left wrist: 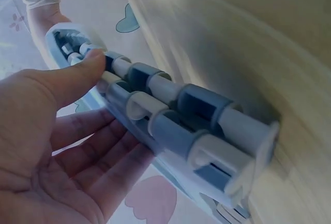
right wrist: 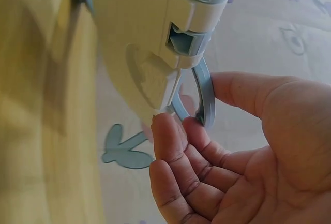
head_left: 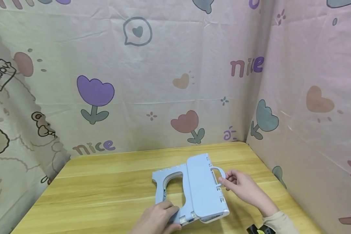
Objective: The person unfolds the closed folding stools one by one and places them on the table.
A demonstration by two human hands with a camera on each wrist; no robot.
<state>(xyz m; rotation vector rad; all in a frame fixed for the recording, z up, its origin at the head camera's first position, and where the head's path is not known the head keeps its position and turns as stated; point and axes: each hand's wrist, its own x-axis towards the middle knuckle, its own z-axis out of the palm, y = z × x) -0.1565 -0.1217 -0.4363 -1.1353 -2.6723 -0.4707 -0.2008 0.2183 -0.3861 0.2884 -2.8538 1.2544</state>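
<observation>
A pale blue plastic folding stool, smooth-faced with rounded corners and a curved cutout, sits tilted between both grips over the wood-grained worktop. The left grip pinches its edge of knuckled hinges; the right grip pinches the slim arched handle between thumb and fingers.

Booth-like setting: wood-grain table amid flower-print cloth walls
</observation>
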